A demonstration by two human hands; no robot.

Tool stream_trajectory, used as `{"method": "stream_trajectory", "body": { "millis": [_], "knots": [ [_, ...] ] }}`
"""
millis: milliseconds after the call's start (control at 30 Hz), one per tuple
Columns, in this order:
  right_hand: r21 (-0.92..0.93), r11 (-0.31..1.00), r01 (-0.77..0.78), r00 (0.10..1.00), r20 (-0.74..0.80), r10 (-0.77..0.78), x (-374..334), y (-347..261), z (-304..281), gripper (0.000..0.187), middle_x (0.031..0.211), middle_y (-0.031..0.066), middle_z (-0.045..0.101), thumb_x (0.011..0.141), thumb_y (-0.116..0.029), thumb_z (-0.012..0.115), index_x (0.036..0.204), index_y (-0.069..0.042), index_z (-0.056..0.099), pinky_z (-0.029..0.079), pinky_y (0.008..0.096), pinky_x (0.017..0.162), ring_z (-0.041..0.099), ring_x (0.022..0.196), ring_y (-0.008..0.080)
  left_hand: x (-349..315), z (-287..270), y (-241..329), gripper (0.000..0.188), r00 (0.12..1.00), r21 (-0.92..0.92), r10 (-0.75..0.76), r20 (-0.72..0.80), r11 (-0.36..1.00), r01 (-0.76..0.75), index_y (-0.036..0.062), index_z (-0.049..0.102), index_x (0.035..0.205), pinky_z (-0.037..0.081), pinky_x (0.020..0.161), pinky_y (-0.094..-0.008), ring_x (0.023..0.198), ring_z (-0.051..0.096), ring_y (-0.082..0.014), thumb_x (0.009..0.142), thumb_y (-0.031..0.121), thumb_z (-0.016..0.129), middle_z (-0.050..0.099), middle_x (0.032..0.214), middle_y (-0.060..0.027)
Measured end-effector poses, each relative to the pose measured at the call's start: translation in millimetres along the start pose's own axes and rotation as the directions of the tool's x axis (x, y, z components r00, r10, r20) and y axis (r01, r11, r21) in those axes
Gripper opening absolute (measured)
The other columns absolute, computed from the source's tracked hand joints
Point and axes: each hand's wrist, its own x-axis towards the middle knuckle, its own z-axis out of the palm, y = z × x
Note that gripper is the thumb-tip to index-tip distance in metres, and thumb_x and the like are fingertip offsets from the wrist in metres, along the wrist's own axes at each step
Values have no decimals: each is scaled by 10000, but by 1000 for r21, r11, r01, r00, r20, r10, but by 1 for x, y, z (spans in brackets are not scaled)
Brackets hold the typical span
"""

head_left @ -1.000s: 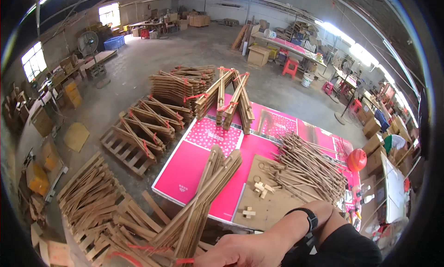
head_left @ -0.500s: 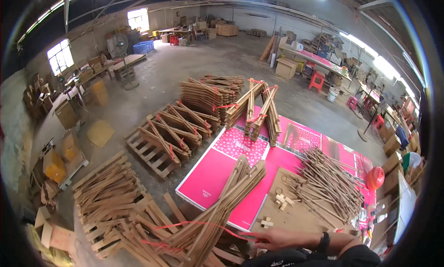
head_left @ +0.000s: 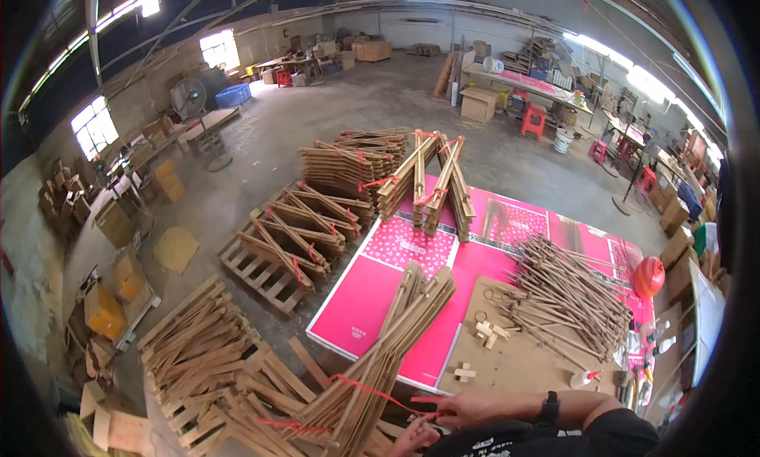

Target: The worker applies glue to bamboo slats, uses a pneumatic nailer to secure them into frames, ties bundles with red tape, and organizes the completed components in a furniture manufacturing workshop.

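At the very bottom of the frame, a little right of the middle, the person's two hands are close together. The right hand [head_left: 469,407], with a black watch [head_left: 548,408] on its wrist, has its fingers pinched shut on a thin red string [head_left: 372,390]. The left hand [head_left: 413,439] sits just below it, partly cut off by the edge, and I cannot tell if it is holding anything. The string runs left and up to a long bundle of wooden slats [head_left: 388,354], and it wraps round that bundle. The bundle lies slanted, from the bottom middle up toward the center of the frame. Its top end rests on a big pink mat [head_left: 372,306] spread on the grey concrete floor [head_left: 317,132]. To the right of the hands there is a flat brown board [head_left: 522,362] with small wood blocks [head_left: 484,330] on it, and a heap of thin sticks [head_left: 566,295] lies just past that. In the lower left there are loose piles of slats [head_left: 194,350]. In the middle left, tied bundles sit on a wooden pallet [head_left: 261,271]. Farther up, more tied bundles [head_left: 431,180] lean together like a tent on the mat. A red round thing [head_left: 649,276] is at the right edge. Far away near the top are a fan [head_left: 188,100], a blue crate [head_left: 233,95], a red stool [head_left: 534,120], boxes and work tables by the walls.
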Motion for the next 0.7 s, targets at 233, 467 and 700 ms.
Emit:
{"method": "stream_trajectory", "body": {
  "millis": [233,467,700],
  "knots": [
    [64,993,96,992,-90,-90,-5,26,25,370,859,193,684,1002,-431,538,1086,-92,659,523,482,720,663,781,398,17,16,47,522,998,-393,62,7,918,-54,18,535,1366,549,828,-333,775,664,-195,1020,402,606,680,842,-77],
    [73,995,74,993,-99,-66,-13,38,18,345,859,172,689,996,-413,574,1075,-91,668,517,474,728,668,799,367,15,-3,51,320,967,-387,157,-202,894,-226,52,658,1095,515,809,-371,771,627,-191,1082,326,492,620,732,-59],
    [150,987,55,989,-146,-32,-28,40,6,331,903,187,683,1015,-380,561,1090,-78,674,525,453,781,668,853,362,2,-20,57,325,889,-439,194,-414,813,-382,55,645,1015,521,777,-368,755,621,-188,1067,353,525,636,770,-63]
  ]
}}
